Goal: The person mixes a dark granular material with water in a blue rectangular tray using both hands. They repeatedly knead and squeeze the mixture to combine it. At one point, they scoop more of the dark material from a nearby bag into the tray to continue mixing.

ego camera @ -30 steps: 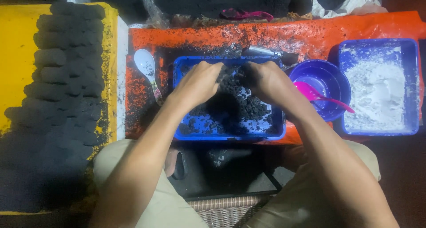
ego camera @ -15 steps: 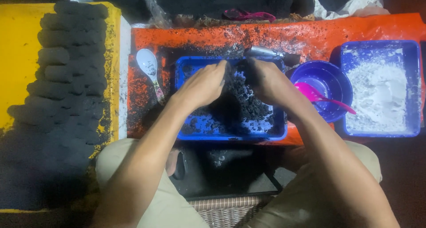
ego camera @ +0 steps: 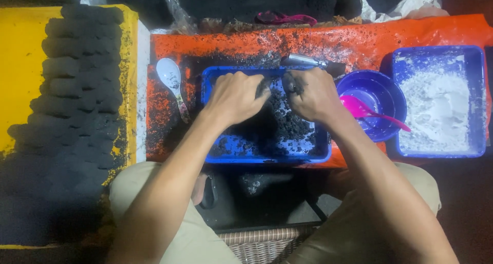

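Over the middle of an orange plastic sheet [ego camera: 359, 43] dusted with black grit sits a shallow rectangular blue plastic tray [ego camera: 215, 156] holding a heap of coarse, crumbly black mixture [ego camera: 280, 117]. Both of the person's bare hands are down in this tray at its far end. Their left hand [ego camera: 236, 95] lies knuckles up with the fingers curled in, pressing into the black crumbs; their right hand [ego camera: 309, 93] mirrors it just beside, fingers bent and blackened at the tips. Whether either hand has closed on a lump of the mixture cannot be told, since the palms face down and hide what is under them. Between the two hands a narrow ridge of the mixture shows.

Left of the tray, on the sheet, lies a white plastic spoon [ego camera: 171, 79] with its bowl away from the person. Just beyond the right hand rests a metal cylindrical tool [ego camera: 308, 61], dark at one end. Right of the tray stands a round purple plastic bowl [ego camera: 382, 87] with a pink plastic scoop [ego camera: 367, 111] resting in it, and further right a second blue rectangular tray [ego camera: 439, 56] filled with white powder [ego camera: 436, 110]. Far left, on a yellow surface [ego camera: 20, 69], rows of black moulded lumps [ego camera: 72, 89] lie packed side by side
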